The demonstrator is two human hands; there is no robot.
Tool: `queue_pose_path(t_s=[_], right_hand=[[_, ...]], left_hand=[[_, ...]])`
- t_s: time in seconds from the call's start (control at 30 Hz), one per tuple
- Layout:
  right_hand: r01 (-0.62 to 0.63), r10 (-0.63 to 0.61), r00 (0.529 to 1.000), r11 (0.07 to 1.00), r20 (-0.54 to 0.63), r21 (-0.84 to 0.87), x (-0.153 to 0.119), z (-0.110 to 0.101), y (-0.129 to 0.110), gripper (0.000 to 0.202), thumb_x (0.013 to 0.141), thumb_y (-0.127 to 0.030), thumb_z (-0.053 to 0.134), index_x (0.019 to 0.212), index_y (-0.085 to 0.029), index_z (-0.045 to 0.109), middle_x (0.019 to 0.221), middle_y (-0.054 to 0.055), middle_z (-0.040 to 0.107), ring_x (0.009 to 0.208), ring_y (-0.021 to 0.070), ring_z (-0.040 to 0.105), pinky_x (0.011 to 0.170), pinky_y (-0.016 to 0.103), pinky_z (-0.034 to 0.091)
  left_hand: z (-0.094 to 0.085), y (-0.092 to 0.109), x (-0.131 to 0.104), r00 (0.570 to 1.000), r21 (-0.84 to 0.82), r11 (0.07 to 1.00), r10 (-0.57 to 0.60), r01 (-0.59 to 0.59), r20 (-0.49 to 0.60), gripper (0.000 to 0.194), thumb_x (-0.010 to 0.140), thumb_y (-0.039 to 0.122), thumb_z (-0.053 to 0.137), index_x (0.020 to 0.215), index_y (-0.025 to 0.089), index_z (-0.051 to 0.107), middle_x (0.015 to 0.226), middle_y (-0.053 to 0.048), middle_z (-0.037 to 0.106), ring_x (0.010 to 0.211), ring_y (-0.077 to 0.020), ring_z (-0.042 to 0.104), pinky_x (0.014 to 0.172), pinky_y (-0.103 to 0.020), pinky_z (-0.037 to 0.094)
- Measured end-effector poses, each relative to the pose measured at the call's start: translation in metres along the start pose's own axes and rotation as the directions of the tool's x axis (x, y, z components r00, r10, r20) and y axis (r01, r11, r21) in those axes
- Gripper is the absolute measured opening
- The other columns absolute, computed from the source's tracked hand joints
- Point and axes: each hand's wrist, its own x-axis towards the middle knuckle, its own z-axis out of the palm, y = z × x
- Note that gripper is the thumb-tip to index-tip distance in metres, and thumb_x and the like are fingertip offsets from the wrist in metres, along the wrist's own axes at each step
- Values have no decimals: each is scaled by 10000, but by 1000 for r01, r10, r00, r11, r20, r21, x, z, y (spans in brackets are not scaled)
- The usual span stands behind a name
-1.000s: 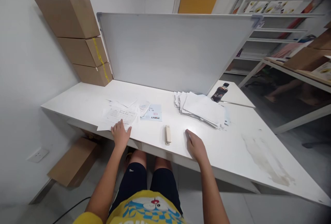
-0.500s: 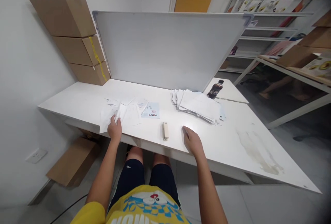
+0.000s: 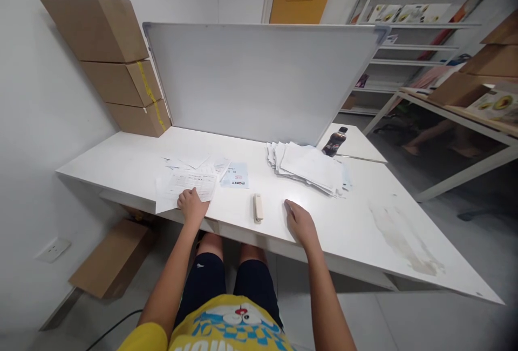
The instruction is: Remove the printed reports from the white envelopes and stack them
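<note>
My left hand [image 3: 191,205] rests flat on the near edge of a printed sheet [image 3: 186,184] that tops a loose spread of papers on the white table [image 3: 133,156]. My right hand [image 3: 298,223] lies palm down on the bare tabletop, fingers spread, holding nothing. A cream stapler [image 3: 257,208] lies between the two hands, touched by neither. A light blue card [image 3: 236,176] sits just right of the loose papers. A fanned stack of white sheets [image 3: 309,166] lies further back on the right.
A whiteboard [image 3: 259,78] stands upright along the table's back. Three cardboard boxes [image 3: 117,65] are stacked at the back left. A dark drink bottle [image 3: 334,142] lies behind the stack. Another box [image 3: 111,259] sits on the floor at left. Shelving [image 3: 421,38] fills the right.
My left hand had lifted and gripped the loose papers half a second ago; it now lies flat on the top sheet again. My right hand has stayed in place.
</note>
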Motion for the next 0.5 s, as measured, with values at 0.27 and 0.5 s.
queue_pose_path(t_s=[0.27,0.5], right_hand=[[-14,14,1000,1000,1,6,1,-3,-3,450,886,-197,350,1283,-121,546,1279,142,600,1201,271,549,1016,436,450],[-13,13,1000,1000,-10,24,0,-2,-2,459,873,-196,361,1290,-143,545,1282,130,597,1196,268,551,1022,431,444]], left_hand=[[2,0,4,999,11,999,-34,34,18,593,717,485,643,1180,123,566,1138,-178,522,1059,-342,442,921,-445,315],[-2,2,6,1000,48,999,-16,16,9,472,747,445,625,1107,142,597,1101,-170,548,1043,-340,461,876,-444,341]])
